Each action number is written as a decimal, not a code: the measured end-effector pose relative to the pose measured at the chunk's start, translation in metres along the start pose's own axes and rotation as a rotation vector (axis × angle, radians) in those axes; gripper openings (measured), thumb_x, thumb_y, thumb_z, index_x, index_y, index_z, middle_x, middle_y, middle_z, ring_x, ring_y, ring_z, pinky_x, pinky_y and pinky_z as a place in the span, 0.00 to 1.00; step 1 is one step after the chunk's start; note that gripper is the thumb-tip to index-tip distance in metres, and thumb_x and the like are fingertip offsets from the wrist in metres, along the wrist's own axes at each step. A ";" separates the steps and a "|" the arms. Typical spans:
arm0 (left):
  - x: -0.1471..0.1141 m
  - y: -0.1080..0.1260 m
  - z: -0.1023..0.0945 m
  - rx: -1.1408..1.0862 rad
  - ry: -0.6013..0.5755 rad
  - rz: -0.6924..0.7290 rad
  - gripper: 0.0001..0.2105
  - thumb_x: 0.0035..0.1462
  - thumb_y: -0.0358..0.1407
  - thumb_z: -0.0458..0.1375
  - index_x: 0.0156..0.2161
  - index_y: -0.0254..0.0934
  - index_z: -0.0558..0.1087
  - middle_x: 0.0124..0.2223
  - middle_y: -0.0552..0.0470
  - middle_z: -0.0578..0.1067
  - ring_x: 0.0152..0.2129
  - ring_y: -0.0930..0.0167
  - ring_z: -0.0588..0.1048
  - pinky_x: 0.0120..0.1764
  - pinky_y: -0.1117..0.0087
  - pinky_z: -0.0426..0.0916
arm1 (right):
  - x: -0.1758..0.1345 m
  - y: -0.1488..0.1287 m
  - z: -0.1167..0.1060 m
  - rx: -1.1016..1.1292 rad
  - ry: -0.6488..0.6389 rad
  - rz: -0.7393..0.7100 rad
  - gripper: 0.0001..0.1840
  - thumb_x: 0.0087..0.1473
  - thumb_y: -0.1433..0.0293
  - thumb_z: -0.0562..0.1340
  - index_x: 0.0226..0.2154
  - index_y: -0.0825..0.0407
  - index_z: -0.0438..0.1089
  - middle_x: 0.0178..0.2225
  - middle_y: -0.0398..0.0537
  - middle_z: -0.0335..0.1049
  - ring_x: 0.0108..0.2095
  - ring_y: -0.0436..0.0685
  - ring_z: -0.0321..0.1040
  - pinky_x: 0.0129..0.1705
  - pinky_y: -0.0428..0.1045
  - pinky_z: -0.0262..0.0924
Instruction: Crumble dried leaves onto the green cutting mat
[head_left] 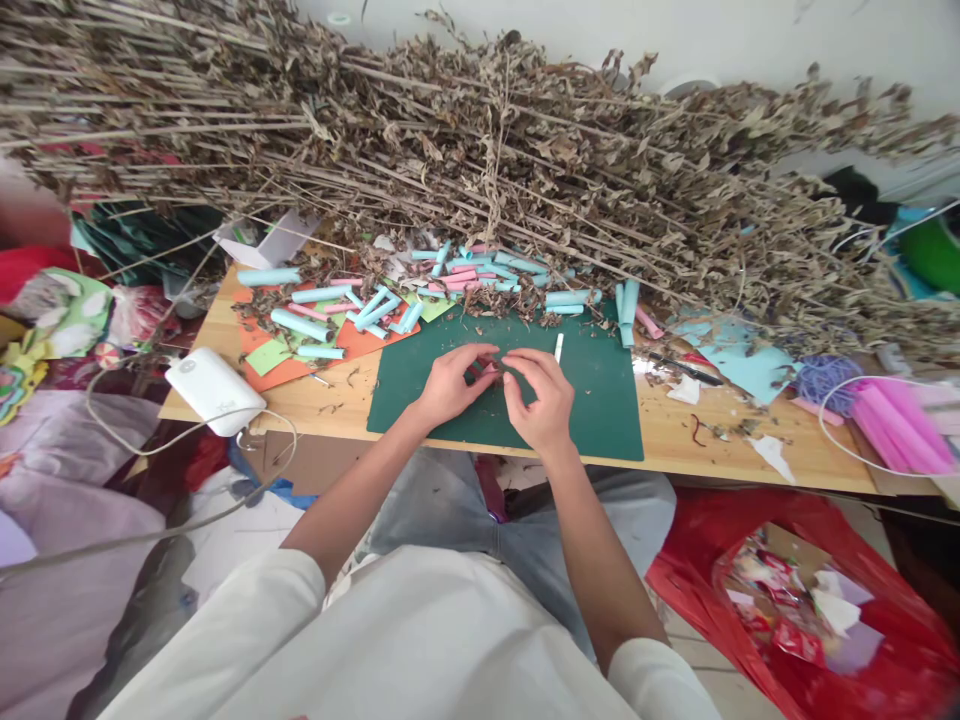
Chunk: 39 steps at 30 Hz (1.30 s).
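My left hand (pixel 456 385) is over the green cutting mat (pixel 592 410), its thumb and fingers closed on a small pink paper roll (pixel 489 369). Facing it, my right hand (pixel 541 400) curls its fingers and thumb close to the roll's end; dark crumbs show there, but what its fingertips hold is too small to make out. A short white stick (pixel 559 346) lies just beyond the right hand. Past the mat's far edge, blue paper rolls (pixel 517 262) and pink paper rolls (pixel 457 277) are heaped among dry leaf bits.
Dried leafy stalks (pixel 480 140) span the back of the wooden table (pixel 607 465). A white power bank (pixel 215 390) with a cable rests at the left edge. At right are a black pen (pixel 686 371), blue paper (pixel 742 350) and a red bag (pixel 690 560) of scraps below.
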<state>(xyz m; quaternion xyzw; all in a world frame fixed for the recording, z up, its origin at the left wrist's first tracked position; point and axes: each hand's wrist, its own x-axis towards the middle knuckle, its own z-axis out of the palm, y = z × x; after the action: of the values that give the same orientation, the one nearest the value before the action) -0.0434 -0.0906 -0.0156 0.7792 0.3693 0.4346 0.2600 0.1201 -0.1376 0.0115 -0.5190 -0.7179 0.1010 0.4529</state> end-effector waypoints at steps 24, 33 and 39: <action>0.003 0.001 -0.008 -0.040 0.061 -0.085 0.07 0.59 0.37 0.60 0.39 0.36 0.73 0.37 0.50 0.76 0.34 0.73 0.75 0.33 0.74 0.72 | -0.004 0.016 0.002 -0.203 -0.218 0.250 0.06 0.57 0.69 0.61 0.32 0.50 0.74 0.33 0.50 0.72 0.37 0.59 0.68 0.40 0.53 0.63; 0.003 -0.001 -0.007 -0.068 0.010 -0.083 0.08 0.59 0.36 0.60 0.42 0.36 0.73 0.39 0.48 0.77 0.32 0.73 0.76 0.34 0.74 0.72 | -0.005 0.020 0.002 -0.116 -0.017 0.269 0.09 0.57 0.68 0.60 0.32 0.49 0.77 0.33 0.49 0.73 0.35 0.57 0.70 0.40 0.53 0.65; 0.002 -0.001 -0.008 -0.130 -0.056 -0.098 0.07 0.59 0.36 0.60 0.41 0.36 0.74 0.41 0.48 0.78 0.31 0.73 0.76 0.36 0.72 0.74 | 0.002 0.004 0.009 0.012 0.019 0.315 0.09 0.56 0.67 0.61 0.30 0.49 0.77 0.32 0.47 0.72 0.31 0.54 0.69 0.36 0.50 0.65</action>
<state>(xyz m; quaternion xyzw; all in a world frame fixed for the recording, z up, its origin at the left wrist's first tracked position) -0.0497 -0.0878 -0.0113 0.7533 0.3708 0.4226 0.3414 0.1159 -0.1310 0.0053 -0.6232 -0.6229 0.1702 0.4412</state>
